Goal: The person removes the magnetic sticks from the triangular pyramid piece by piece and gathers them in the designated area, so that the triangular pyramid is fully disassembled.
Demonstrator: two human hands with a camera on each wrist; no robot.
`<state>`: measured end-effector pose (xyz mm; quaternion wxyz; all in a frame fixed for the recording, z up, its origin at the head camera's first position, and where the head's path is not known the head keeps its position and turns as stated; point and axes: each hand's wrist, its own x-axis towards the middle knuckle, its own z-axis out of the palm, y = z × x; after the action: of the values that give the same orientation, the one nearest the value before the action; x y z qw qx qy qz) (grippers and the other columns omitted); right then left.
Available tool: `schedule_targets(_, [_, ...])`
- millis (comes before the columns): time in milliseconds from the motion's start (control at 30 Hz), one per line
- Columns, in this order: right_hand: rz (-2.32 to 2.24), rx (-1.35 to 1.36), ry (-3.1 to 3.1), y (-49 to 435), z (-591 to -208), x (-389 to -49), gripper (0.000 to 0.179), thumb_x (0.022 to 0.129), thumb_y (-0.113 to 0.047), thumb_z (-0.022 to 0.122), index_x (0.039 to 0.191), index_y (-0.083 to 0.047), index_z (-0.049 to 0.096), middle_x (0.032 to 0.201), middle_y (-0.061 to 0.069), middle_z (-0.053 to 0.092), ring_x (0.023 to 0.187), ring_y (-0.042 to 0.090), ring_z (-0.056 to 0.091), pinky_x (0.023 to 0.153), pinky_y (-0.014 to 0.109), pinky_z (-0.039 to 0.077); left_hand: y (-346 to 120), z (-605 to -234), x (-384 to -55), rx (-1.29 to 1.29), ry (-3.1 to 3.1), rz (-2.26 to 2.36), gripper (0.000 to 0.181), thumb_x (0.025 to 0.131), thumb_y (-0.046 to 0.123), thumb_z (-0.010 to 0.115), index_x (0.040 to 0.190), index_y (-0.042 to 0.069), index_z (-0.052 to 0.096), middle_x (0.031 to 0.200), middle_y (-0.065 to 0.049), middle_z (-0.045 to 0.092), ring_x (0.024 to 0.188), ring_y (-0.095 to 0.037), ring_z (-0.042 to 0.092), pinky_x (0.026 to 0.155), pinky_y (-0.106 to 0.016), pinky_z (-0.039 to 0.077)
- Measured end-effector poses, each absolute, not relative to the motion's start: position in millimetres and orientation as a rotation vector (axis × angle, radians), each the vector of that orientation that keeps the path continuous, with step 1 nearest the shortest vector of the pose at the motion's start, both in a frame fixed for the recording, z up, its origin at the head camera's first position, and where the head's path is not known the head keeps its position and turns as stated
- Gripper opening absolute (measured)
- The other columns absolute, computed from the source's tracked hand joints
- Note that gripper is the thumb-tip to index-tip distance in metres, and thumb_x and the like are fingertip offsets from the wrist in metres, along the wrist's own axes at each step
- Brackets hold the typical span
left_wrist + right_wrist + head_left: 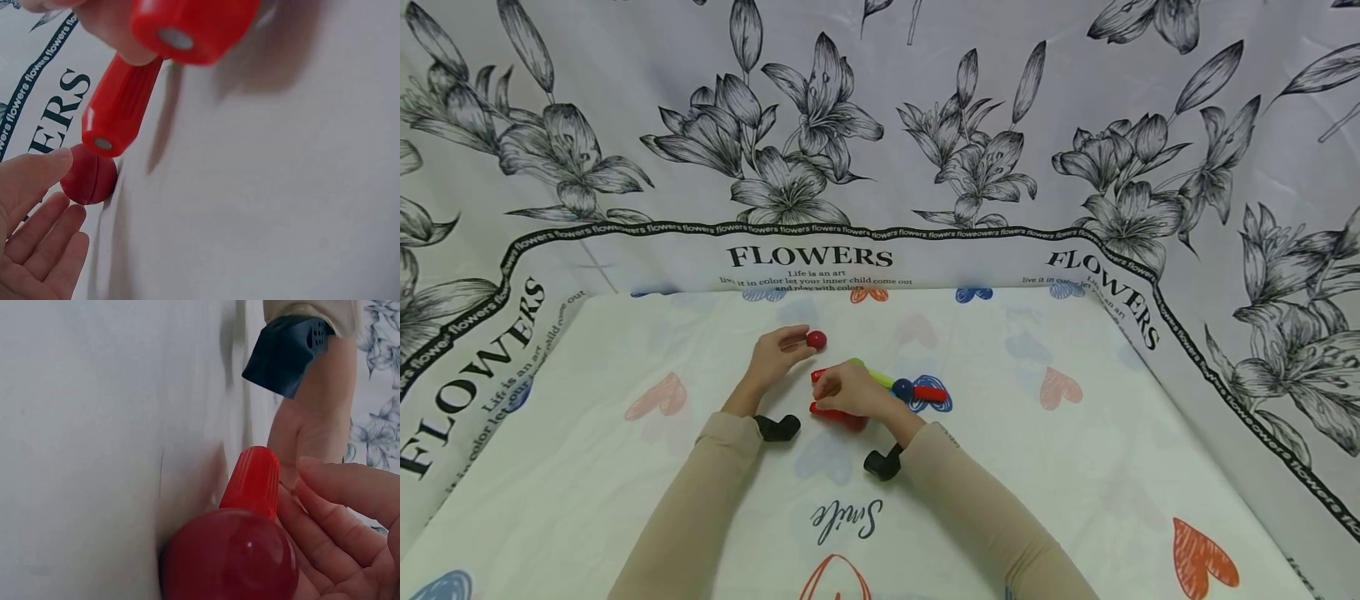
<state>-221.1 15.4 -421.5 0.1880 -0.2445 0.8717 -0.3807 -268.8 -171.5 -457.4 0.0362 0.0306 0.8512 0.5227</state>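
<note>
My left hand [775, 358] pinches a small red ball [816, 339] at its fingertips. The left wrist view shows that thumb on the ball [90, 175] and the other fingers [53, 244] spread below. My right hand [853, 392] is bent over red magnetic rods, with one red rod [119, 106] beyond its fingertips and another red rod [187, 28] nearer. In the right wrist view, a large red ball [231, 556] sits against a ribbed red rod [253, 481], beside the right hand's fingers. I cannot tell whether the right fingers pinch a rod.
A green rod [878, 377], a dark blue ball [902, 389] and a red rod [931, 394] lie in line right of the right hand. Black wrist cameras [778, 427] hang at both wrists. The white printed cloth [970, 500] covers the table; a floral curtain [955, 167] stands behind.
</note>
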Motion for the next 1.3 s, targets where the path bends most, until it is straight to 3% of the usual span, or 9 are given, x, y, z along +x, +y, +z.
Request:
schedule_targets(267, [-1.162, -0.694, 2.440, 24.7, -422.1, -222.7, 0.010, 0.087, -0.010, 0.069, 0.095, -0.005, 0.072, 0.104, 0.011, 0.073, 0.085, 0.013, 0.063, 0.077, 0.016, 0.053, -172.7, -459.4, -255.8, 0.023, 2.664, 1.669, 0.047, 0.090, 0.017, 0.066, 0.132, 0.001, 0.056, 0.136, -0.020, 0.058, 0.128, -0.034, 0.056, 0.108, -0.043, 0.046])
schedule_targets(533, [-1.226, -0.688, 2.469, 37.1, -423.6, -226.5, 0.010, 0.087, -0.011, 0.069, 0.095, -0.005, 0.072, 0.097, 0.011, 0.075, 0.085, 0.013, 0.067, 0.080, 0.018, 0.056, -170.9, -454.5, -238.7, -0.053, 2.685, 1.587, 0.042, 0.092, 0.021, 0.063, 0.131, 0.005, 0.057, 0.136, -0.019, 0.059, 0.129, -0.033, 0.055, 0.109, -0.043, 0.046])
schedule_targets(933, [-1.330, -0.508, 2.552, 54.5, -420.5, -235.1, 0.012, 0.087, -0.016, 0.072, 0.097, -0.009, 0.073, 0.096, 0.009, 0.075, 0.081, 0.011, 0.062, 0.076, 0.017, 0.051, -159.4, -456.5, -225.1, 0.040, 2.700, 1.567, 0.034, 0.093, 0.017, 0.062, 0.125, 0.004, 0.062, 0.127, -0.019, 0.064, 0.120, -0.033, 0.061, 0.104, -0.043, 0.050])
schedule_targets(1300, [-1.432, -0.321, 2.632, 61.6, -420.4, -246.0, 0.018, 0.085, -0.014, 0.073, 0.099, -0.003, 0.072, 0.099, 0.015, 0.074, 0.087, 0.021, 0.068, 0.077, 0.023, 0.057, -150.2, -458.9, -220.3, 0.181, 2.684, 1.524, 0.034, 0.092, 0.015, 0.064, 0.124, 0.002, 0.063, 0.124, -0.019, 0.066, 0.116, -0.034, 0.063, 0.102, -0.043, 0.051])
